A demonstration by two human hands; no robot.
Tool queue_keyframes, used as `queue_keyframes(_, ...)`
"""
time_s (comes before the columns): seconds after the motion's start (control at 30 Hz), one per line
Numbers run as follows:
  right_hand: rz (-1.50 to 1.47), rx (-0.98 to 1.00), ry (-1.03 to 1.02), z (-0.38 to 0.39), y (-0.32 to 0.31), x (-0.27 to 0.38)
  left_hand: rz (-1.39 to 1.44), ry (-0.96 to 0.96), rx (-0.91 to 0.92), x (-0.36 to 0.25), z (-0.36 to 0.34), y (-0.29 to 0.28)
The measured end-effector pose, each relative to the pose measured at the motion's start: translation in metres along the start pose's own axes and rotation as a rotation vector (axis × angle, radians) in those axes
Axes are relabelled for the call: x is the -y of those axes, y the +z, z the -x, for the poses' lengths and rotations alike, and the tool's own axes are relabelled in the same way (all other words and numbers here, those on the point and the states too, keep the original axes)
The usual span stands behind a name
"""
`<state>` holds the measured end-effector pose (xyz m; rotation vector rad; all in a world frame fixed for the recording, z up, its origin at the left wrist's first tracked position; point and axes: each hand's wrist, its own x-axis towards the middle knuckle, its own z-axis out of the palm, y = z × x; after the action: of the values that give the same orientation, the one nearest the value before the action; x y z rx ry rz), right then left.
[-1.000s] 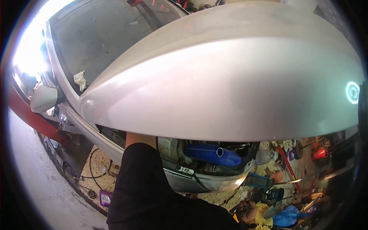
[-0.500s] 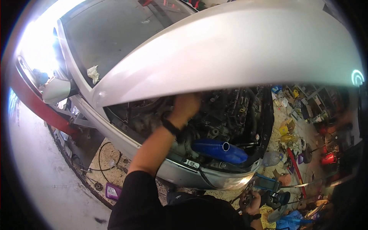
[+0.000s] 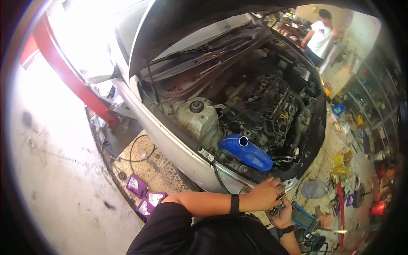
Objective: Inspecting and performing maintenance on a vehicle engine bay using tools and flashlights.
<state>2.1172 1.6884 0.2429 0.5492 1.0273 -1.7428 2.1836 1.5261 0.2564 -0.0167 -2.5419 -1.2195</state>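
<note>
Speckled floor [image 3: 159, 165] bears purple bottles [image 3: 137, 185], labels [image 3: 155, 198] unreadable, with hands [image 3: 265, 195] near car [image 3: 202, 123].

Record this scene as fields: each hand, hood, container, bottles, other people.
Left hand: beside the right hand, near the car's front; grip unclear
Right hand: holding a small dark object, kind unclear
Hood: raised
Container: blue, at engine bay's near corner
Bottles: purple, on the floor
Other people: one, white shirt, beyond the car
</note>
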Motion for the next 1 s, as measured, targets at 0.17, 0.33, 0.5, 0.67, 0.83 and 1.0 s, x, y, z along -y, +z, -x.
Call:
queue_keyframes(0.17, -0.002, 0.054, 0.027, 0.002, -0.05, 0.016, 0.034, -0.191, 0.208, 0.013, -0.008, -0.008)
queue_keyframes(0.33, 0.041, 0.103, -0.056, -0.003, -0.084, 0.03, -0.138, -0.331, -0.035, 0.062, -0.024, -0.105)
queue_keyframes(0.5, -0.201, 0.148, -0.047, 0.0, -0.106, 0.04, -0.499, -0.432, -0.334, 0.17, -0.066, -0.24)
queue_keyframes(0.67, -0.374, 0.134, -0.117, -0.005, -0.106, 0.033, -0.664, -0.405, -0.378, 0.3, -0.116, -0.346)
queue_keyframes(0.83, -0.459, -0.012, -0.195, -0.011, -0.089, 0.008, -0.625, -0.554, -0.306, 0.369, -0.195, -0.376)
queue_keyframes(1.0, -0.407, -0.18, -0.301, -0.021, -0.076, -0.003, -0.677, -0.537, -0.184, 0.466, -0.245, -0.41)
